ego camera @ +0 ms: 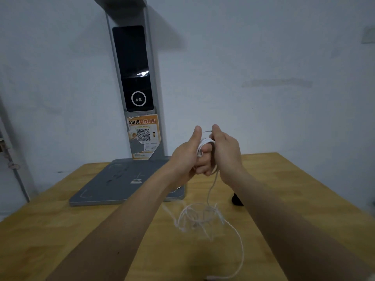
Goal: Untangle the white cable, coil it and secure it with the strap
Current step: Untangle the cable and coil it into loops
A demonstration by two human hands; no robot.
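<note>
Both hands are raised above the wooden table (60, 230). My left hand (187, 155) has several turns of the white cable (205, 144) wound around its fingers, thumb up. My right hand (224, 149) pinches a strand of the same cable just above those turns. From the hands one strand hangs down to a loose, blurred tangle of cable (198, 218) lying on the table, and a tail runs on to the front edge. A small black object (236, 199), possibly the strap, lies on the table partly hidden behind my right forearm.
A grey scanner stand (125, 187) with a flat base sits at the back of the table; its upright post carries a black screen (133, 67) and an orange sticker (144, 134). A pale wall is behind. A metal frame (12, 159) stands at the left edge.
</note>
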